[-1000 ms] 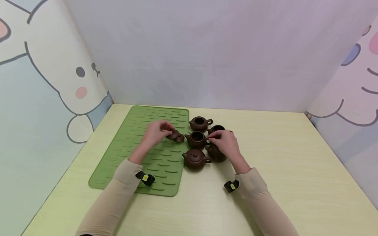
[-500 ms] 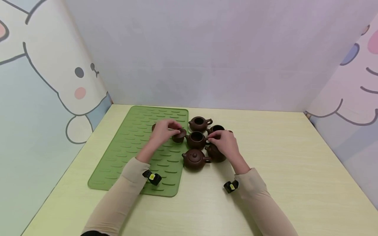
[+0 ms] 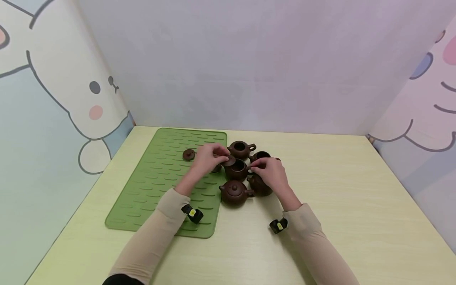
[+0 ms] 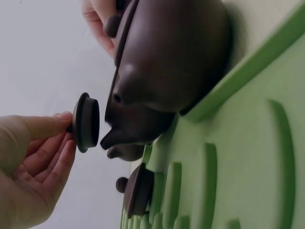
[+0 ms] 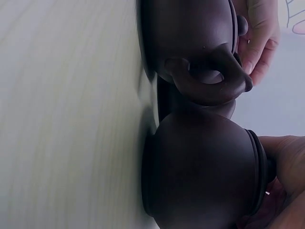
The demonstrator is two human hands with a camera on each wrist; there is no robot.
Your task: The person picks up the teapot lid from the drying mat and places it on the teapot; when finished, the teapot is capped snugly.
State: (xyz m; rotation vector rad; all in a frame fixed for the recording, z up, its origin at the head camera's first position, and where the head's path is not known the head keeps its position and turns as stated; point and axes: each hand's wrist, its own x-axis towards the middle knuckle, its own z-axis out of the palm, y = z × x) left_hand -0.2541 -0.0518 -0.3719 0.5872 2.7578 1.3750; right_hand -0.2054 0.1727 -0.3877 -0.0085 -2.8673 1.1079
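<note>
In the head view my left hand [image 3: 208,158] pinches a dark brown teapot lid [image 3: 229,160] by its knob. The lid overlaps the left rim of the open middle teapot [image 3: 235,173]; in the left wrist view the lid [image 4: 87,122] is tilted on edge, apart from the teapots. My right hand [image 3: 272,173] has thumb and finger pinched at the middle teapot's handle. Under that hand sits another teapot [image 3: 259,186], partly covered; the right wrist view shows a knobbed lid on this teapot [image 5: 205,167]. A lidded teapot [image 3: 233,194] stands in front.
Two open teapots stand behind, one at the back [image 3: 239,150] and one at back right [image 3: 262,154]. On the green mat [image 3: 149,190] lie a lid [image 3: 189,154] and a second lid [image 3: 216,169] beside the middle teapot. A wall rises beyond the table [image 3: 338,190].
My left hand has carried the lid rightward from over the mat to the middle teapot's rim, uncovering the lid at the mat's left. My right hand has stayed in place.
</note>
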